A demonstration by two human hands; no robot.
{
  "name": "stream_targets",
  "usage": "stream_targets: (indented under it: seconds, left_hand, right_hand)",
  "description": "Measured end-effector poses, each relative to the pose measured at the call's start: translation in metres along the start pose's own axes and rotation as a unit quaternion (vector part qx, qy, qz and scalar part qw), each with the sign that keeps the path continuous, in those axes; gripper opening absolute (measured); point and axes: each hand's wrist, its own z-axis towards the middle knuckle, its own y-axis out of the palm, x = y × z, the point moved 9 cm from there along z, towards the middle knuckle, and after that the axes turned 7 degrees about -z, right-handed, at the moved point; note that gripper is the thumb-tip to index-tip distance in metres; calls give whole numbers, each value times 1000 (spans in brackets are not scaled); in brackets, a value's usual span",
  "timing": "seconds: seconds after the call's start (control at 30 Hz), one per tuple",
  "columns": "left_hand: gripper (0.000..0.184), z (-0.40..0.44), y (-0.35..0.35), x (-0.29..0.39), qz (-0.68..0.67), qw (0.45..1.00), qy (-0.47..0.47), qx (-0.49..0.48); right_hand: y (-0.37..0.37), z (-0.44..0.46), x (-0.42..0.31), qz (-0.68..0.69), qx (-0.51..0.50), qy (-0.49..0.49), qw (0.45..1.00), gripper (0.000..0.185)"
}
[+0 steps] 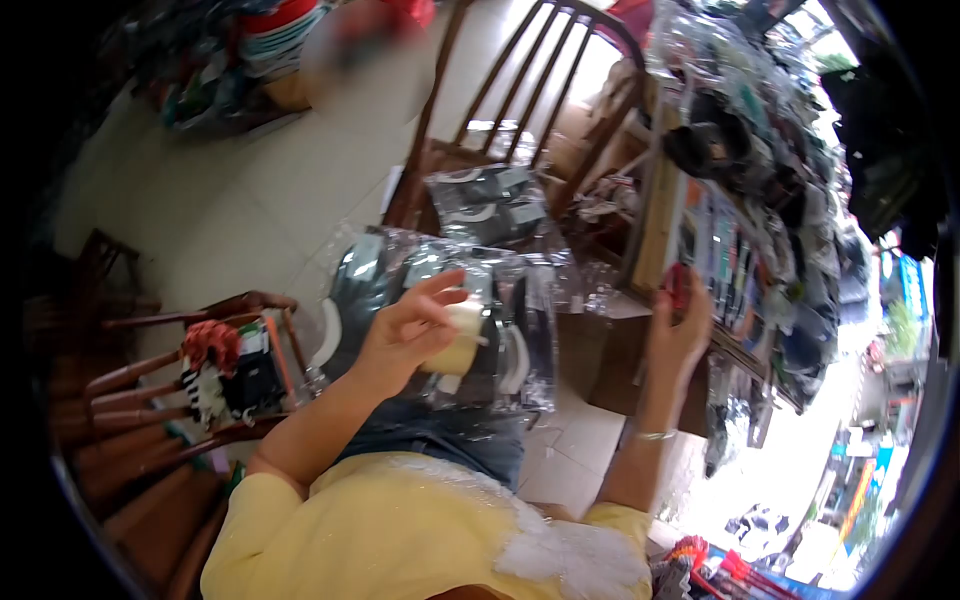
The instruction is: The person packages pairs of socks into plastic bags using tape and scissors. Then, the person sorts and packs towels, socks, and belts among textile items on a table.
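Note:
A large clear plastic bag (385, 265) with dark items and white curved pieces inside lies across my lap. My left hand (405, 335) is over it, fingers apart and partly bent, with nothing visibly gripped. Just beside those fingers is a pale cream, roll-like object (462, 340); whether they touch it I cannot tell. My right hand (685, 325) is out to the right, by the table edge, with its fingers closed around a small red object (678, 288). Its kind is blurred and partly hidden by the fingers.
Ahead stands a wooden chair (530, 85) with another clear bag (488, 200) on its seat. On the right, a table (652, 240) carries heaps of plastic-wrapped goods (770, 190). A wooden stool (240, 305) holding a red cloth (211, 345) is at my left.

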Motion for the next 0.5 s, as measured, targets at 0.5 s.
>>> stream_targets:
  seconds: [0.5]
  left_hand:
    - [2,15,-13,13,-4,999,-26,19]
  right_hand:
    - [43,47,81,-148,-267,58,950,62]
